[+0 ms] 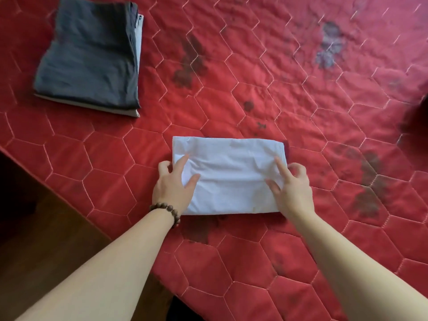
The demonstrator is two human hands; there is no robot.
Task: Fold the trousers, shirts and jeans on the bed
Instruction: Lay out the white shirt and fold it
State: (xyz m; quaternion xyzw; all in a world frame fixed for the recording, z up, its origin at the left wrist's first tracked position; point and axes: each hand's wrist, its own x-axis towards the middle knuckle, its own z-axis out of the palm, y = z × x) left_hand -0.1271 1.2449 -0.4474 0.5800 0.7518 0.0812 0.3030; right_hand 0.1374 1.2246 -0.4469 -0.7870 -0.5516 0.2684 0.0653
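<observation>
Resting near the front edge of the red quilted bed (266, 93), a folded white garment (228, 174) gripped at both short ends, left hand (172, 184) and right hand (294, 186) each curled round an edge, folded dark garment (90, 54) well apart at far left.

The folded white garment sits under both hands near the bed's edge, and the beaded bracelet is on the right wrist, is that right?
Not quite. The head view shows the brown beaded bracelet on the left wrist, not the right. The rest holds: both the left hand and right hand grip the folded white garment.
</observation>
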